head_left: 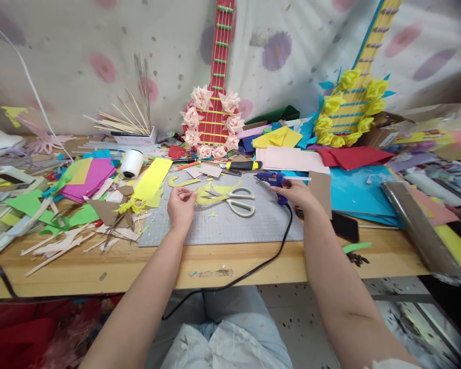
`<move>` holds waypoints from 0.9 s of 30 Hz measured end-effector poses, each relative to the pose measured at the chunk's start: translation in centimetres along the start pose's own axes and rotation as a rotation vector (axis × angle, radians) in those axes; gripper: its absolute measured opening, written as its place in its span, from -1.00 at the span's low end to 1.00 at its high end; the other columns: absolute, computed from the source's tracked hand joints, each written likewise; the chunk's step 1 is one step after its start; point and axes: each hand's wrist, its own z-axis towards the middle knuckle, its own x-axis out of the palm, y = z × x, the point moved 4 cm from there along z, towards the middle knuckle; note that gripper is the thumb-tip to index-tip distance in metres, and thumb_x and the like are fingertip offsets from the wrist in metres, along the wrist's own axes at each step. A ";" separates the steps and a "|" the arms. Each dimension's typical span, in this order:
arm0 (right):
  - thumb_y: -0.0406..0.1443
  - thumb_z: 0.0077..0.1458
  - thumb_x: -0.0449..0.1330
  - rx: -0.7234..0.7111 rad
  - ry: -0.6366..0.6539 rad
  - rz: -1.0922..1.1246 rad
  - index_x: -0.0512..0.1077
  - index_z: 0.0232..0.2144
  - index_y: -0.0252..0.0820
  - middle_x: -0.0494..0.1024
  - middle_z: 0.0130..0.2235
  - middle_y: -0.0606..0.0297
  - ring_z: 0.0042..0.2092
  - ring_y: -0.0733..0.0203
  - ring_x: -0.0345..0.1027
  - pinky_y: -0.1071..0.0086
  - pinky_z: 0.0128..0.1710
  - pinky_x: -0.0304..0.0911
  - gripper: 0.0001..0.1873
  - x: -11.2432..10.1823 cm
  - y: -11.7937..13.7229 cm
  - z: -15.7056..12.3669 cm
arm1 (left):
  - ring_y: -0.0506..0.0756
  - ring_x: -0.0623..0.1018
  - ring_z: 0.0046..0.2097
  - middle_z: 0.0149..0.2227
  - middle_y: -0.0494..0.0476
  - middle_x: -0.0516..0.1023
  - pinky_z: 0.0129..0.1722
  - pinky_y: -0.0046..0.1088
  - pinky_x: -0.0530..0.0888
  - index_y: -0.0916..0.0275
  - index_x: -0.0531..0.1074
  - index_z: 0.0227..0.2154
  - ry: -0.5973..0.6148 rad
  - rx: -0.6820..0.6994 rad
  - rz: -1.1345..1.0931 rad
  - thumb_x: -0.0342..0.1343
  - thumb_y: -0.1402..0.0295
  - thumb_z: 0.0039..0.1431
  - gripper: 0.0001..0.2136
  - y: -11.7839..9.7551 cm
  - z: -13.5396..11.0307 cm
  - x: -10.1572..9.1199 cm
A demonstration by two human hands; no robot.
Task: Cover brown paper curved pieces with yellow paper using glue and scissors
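My right hand is closed round the handle of a blue glue gun, whose nozzle points left over the grey cutting mat. Its black cord trails off the table's front edge. My left hand hovers over the mat's left part with fingers curled in a pinch; what it holds is too small to make out. Yellow paper cut-outs and white-handled scissors lie between my hands.
A red paper guitar with pink flowers and a yellow one with yellow flowers lean on the back wall. Coloured paper sheets, a white spool, wooden sticks, a utility knife and a black phone crowd the wooden table.
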 end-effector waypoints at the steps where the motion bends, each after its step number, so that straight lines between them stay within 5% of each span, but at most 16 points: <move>1: 0.05 -0.23 0.20 0.007 -0.014 0.041 0.44 -0.42 -0.24 0.51 -0.36 0.15 -0.32 0.12 0.35 0.32 -0.37 0.21 -0.53 0.8 0.1 0.2 | 0.01 0.52 -0.44 -0.49 0.03 0.52 -0.39 -0.50 0.41 0.22 0.26 -0.42 0.003 -0.003 0.021 0.18 0.36 -0.16 -0.77 0.0 0.0 0.0; 5: 0.01 -0.22 0.19 0.103 -0.159 0.139 0.45 -0.36 -0.31 0.51 -0.36 0.07 -0.31 0.05 0.36 0.27 -0.35 0.22 -0.50 1.9 0.7 0.3 | 0.01 0.54 -0.38 -0.41 0.06 0.54 -0.35 -0.49 0.43 0.21 0.27 -0.36 0.006 -0.007 0.024 0.18 0.43 -0.18 -0.73 0.2 0.0 0.0; 8: 0.03 -0.18 0.16 0.028 -0.233 0.396 0.44 -0.32 -0.29 0.50 -0.36 0.11 -0.35 0.13 0.36 0.33 -0.42 0.22 -0.48 0.9 2.5 -0.6 | 0.00 0.54 -0.40 -0.38 0.08 0.54 -0.36 -0.50 0.44 0.21 0.26 -0.33 0.033 -0.019 -0.017 0.19 0.47 -0.19 -0.70 0.2 -0.1 0.3; 12: 0.05 -0.14 0.14 -0.153 0.044 0.666 0.43 -0.39 -0.25 0.44 -0.50 0.23 -0.52 0.33 0.24 0.45 -0.57 0.14 -0.53 1.3 7.7 -2.7 | -0.01 0.54 -0.44 -0.37 0.08 0.53 -0.40 -0.50 0.45 0.21 0.23 -0.31 0.054 -0.043 -0.088 0.21 0.46 -0.20 -0.65 0.4 -0.1 0.6; 17: 0.03 -0.14 0.17 -0.234 0.363 0.548 0.42 -0.54 -0.22 0.30 -0.67 0.37 -0.61 0.39 0.10 0.45 -0.59 0.06 -0.59 5.6 12.8 -4.8 | -0.01 0.53 -0.48 -0.38 0.05 0.51 -0.46 -0.50 0.46 0.20 0.16 -0.33 0.035 -0.060 -0.138 0.22 0.44 -0.21 -0.63 0.6 0.0 0.4; 21: 0.05 -0.12 0.14 -0.236 0.348 0.485 0.40 -0.60 -0.20 0.29 -0.69 0.36 -0.57 0.34 0.16 0.43 -0.53 0.09 -0.58 8.1 12.9 -4.8 | -0.01 0.53 -0.47 -0.43 0.02 0.50 -0.46 -0.50 0.47 0.19 0.14 -0.35 0.011 -0.074 -0.168 0.20 0.46 -0.20 -0.63 0.7 0.1 0.3; 27: 0.08 -0.15 0.14 -0.196 0.334 0.427 0.41 -0.61 -0.21 0.37 -0.66 0.32 -0.52 0.29 0.26 0.43 -0.50 0.12 -0.54 8.7 11.3 -4.8 | 0.01 0.53 -0.43 -0.47 0.01 0.50 -0.50 -0.51 0.46 0.20 0.13 -0.35 -0.031 -0.111 -0.153 0.22 0.48 -0.22 -0.62 0.6 0.1 0.3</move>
